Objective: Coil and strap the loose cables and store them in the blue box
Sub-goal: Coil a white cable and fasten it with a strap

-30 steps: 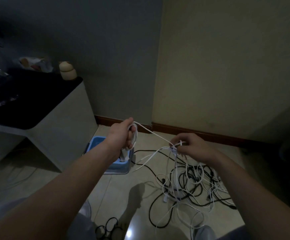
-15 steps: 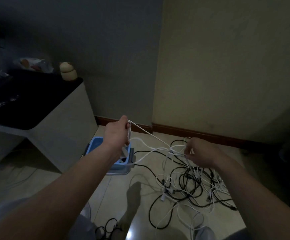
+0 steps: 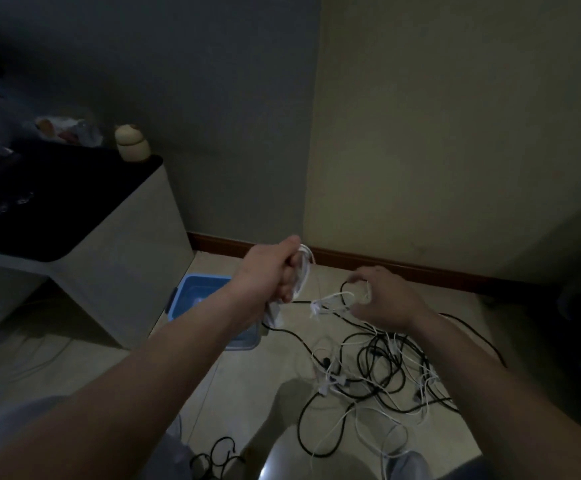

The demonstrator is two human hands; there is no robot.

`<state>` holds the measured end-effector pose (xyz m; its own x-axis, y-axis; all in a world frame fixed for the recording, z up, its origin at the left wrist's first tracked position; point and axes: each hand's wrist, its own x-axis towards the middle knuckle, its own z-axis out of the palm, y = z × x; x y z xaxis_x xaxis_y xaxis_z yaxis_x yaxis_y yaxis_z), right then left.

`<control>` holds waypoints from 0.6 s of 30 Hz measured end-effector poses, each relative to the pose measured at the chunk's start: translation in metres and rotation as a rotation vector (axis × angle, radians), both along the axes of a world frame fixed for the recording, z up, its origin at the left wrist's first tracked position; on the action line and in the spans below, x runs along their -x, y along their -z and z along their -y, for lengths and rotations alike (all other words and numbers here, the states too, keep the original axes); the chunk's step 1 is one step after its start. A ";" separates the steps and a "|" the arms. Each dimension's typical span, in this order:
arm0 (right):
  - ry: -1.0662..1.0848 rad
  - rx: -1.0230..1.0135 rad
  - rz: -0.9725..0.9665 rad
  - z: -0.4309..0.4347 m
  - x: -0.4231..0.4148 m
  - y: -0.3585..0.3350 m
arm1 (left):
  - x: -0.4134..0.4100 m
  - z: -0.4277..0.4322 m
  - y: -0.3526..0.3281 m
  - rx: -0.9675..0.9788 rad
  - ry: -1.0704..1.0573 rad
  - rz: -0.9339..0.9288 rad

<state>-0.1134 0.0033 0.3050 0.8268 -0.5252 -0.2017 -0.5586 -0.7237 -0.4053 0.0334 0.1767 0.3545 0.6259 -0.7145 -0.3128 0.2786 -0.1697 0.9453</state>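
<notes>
- Left hand (image 3: 271, 275) is raised over the far left of the floor, fingers closed tight round a small coil of thin white cable (image 3: 303, 268). Its tail ends hang below the fist.
- Right hand (image 3: 389, 303) is just right of it, fingers curled round a loose white strand (image 3: 330, 299) that leads down into the tangle of black and white cables (image 3: 379, 372) on the pale tiled floor (image 3: 247, 375).
- Risk: the strand looks threaded through black loops. Pulling it to wind another turn could drag the whole tangle up or tighten a knot.
- Risk: easing the left grip for a new turn could let the coil spring apart. No strap is visible.
- Blue plastic box (image 3: 192, 292) sits on the floor beside the pale cabinet (image 3: 119, 271), partly hidden under the left forearm. The visible interior shows only a pale sheen, so I cannot tell what is in it.
</notes>
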 end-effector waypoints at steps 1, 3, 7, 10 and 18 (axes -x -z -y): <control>-0.086 -0.156 0.116 -0.009 -0.005 -0.005 | 0.006 0.003 0.000 0.009 0.039 -0.009; -0.190 -0.528 0.302 -0.029 -0.014 -0.014 | 0.012 0.006 0.000 0.040 0.087 -0.043; -0.102 -0.737 0.498 -0.042 -0.022 -0.018 | 0.003 0.008 -0.004 0.081 0.116 -0.081; 0.031 -0.832 0.573 -0.036 -0.020 -0.019 | -0.003 0.005 -0.005 0.086 0.146 -0.100; 0.009 -0.834 0.460 -0.038 -0.017 -0.023 | -0.010 -0.009 -0.014 0.336 0.162 -0.483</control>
